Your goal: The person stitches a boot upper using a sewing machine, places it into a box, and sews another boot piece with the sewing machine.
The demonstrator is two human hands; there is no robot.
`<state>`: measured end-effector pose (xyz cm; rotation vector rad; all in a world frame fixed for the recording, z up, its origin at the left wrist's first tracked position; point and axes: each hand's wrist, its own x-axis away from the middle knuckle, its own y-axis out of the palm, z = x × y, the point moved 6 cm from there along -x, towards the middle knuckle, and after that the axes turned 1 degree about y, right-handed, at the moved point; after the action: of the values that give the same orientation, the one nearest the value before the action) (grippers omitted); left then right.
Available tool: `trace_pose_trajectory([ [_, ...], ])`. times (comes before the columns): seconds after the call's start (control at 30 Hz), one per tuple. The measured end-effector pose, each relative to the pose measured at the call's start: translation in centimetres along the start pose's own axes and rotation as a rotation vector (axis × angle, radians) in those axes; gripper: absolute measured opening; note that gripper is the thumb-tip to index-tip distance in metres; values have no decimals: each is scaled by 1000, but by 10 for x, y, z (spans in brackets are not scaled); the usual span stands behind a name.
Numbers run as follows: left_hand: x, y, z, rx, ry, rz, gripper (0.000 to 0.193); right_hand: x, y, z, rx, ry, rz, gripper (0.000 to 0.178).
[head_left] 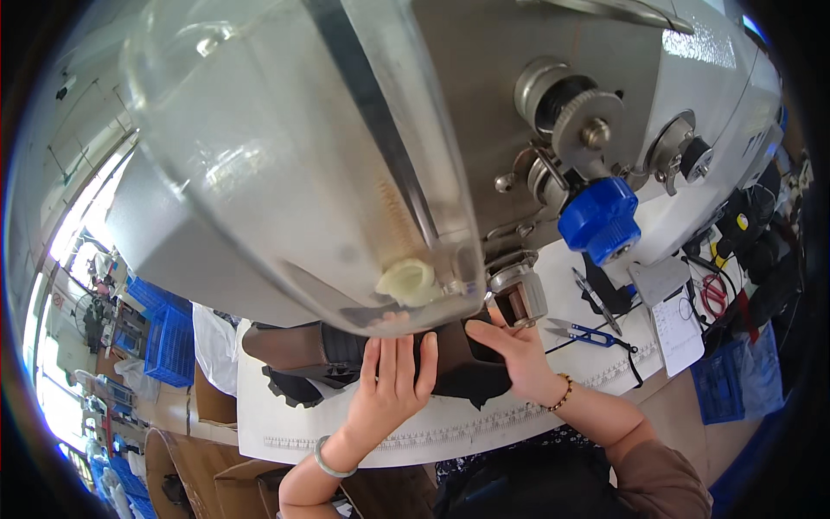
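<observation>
A dark brown and black leather-like workpiece [462, 374] lies under the sewing machine's head [605, 52]. Its left part has a brown rounded end [281, 343] and black bands. My left hand [398, 372] rests flat on it, fingers stretched out, the fingertips partly behind the clear plastic guard [285, 173]. On the piece's right side my right hand [519, 350] presses with the thumb on top, its other fingers largely hidden. The needle area is hidden behind the guard and machine parts. A blue tension knob [599, 221] sits above my right hand.
Blue-handled thread snips [588, 336] and a pen-like tool [596, 298] lie right of my right hand, near a written notepad [677, 333]. A printed ruler [415, 435] runs along the white table's front edge. Blue crates [170, 346] and cardboard boxes [177, 467] stand left.
</observation>
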<state>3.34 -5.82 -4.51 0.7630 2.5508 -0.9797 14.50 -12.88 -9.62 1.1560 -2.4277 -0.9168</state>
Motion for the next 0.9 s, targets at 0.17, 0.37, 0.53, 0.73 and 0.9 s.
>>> trace_pose_trajectory([
  [0.17,-5,-2,-2,46,-39,4,32,0,-1,1,-59,37,-275,24],
  [0.37,-9,-6,1,37,-61,-20,41,-6,-7,2,192,-97,-281,30],
  [0.53,-8,-4,6,27,-63,-34,40,-4,-13,2,273,-31,-203,23],
  [0.73,-7,-3,4,-6,-27,-45,36,-3,-6,-1,273,-92,-237,25],
  [0.9,-12,-5,-1,19,-36,-70,30,-4,-5,3,189,-68,-256,24],
])
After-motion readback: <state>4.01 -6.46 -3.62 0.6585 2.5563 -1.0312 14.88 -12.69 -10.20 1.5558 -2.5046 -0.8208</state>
